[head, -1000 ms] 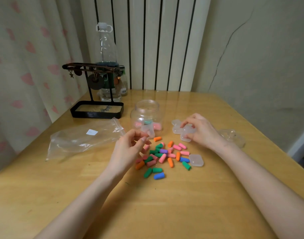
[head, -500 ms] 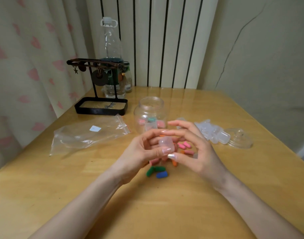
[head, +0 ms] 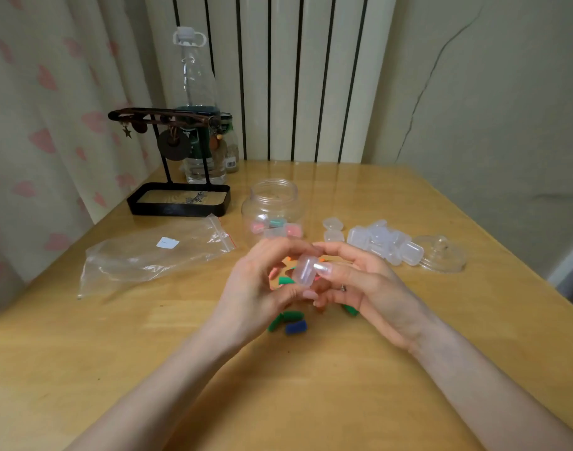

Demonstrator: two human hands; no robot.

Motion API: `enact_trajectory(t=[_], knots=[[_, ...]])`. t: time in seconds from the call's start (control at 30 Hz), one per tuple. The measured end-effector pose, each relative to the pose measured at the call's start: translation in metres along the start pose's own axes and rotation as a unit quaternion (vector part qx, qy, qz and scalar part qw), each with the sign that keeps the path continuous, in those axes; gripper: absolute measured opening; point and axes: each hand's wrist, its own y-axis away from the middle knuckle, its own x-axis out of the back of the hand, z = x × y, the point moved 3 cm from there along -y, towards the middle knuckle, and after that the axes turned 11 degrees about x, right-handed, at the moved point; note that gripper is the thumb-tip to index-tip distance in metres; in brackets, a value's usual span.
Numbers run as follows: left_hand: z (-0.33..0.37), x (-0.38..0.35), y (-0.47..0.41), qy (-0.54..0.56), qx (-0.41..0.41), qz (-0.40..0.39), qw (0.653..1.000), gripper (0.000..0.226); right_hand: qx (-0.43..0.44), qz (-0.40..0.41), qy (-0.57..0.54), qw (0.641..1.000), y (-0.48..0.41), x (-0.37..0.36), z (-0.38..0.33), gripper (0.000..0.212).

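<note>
Holding a small translucent plastic case [head: 306,270] in both hands above the middle of the wooden table [head: 311,402], we judge that we are either prying it open or snapping it closed. We cannot tell which. Our left hand [head: 252,288] curls round it from the left, with the thumb under its near end. Our right hand [head: 373,288] pinches it from the right between a long-nailed thumb and forefinger.

The case looks slick and tiny, so a hard squeeze, or a nail slipping off the seam, could shoot it out of our pinch. It would land among the coloured foam earplugs [head: 293,322] scattered right beneath. If the lid springs suddenly, anything inside could drop out too. A careless push toward the far side could knock the open clear plastic jar [head: 272,206] just beyond our fingers. It could also scatter the heap of empty translucent cases [head: 386,242] to the jar's right.

Our hands cover most of the earplugs. Only a few green ones and a blue one show at the near side, with slivers of orange and pink between the fingers. Motion blur hides whether the held case has a plug in it, and its hinge is out of sight. Pink and teal shapes in the jar are vague through its wall. The clear jar lid [head: 441,253] at the right nearly vanishes against the wood.
</note>
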Motion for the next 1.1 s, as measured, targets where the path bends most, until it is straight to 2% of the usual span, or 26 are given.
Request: enact_trajectory(t=[0.13,0.27,0.5,0.83,1.1], knots=[[-0.003,-0.002,-0.001,0.024,0.034,-0.033,0.999,0.046,0.006,0.016,0.014,1.0,-0.001,0.0,0.003,0.041],[-0.008,-0.001,-0.003,0.105,0.105,-0.067,0.987,0.029,0.0,0.017,0.032,0.999,-0.002,0.002,0.006,0.044],[-0.018,-0.006,-0.002,0.144,0.169,-0.102,0.97,0.04,0.005,-0.009,0.025,1.0,-0.001,0.002,0.003,0.039],[-0.018,-0.008,0.001,0.138,0.176,-0.072,0.972,0.045,-0.007,0.003,0.057,0.998,0.001,0.0,0.007,0.031],[-0.013,-0.008,0.001,0.103,0.171,-0.047,0.979,0.044,-0.017,-0.013,0.035,0.999,0.002,0.002,0.007,0.038]])
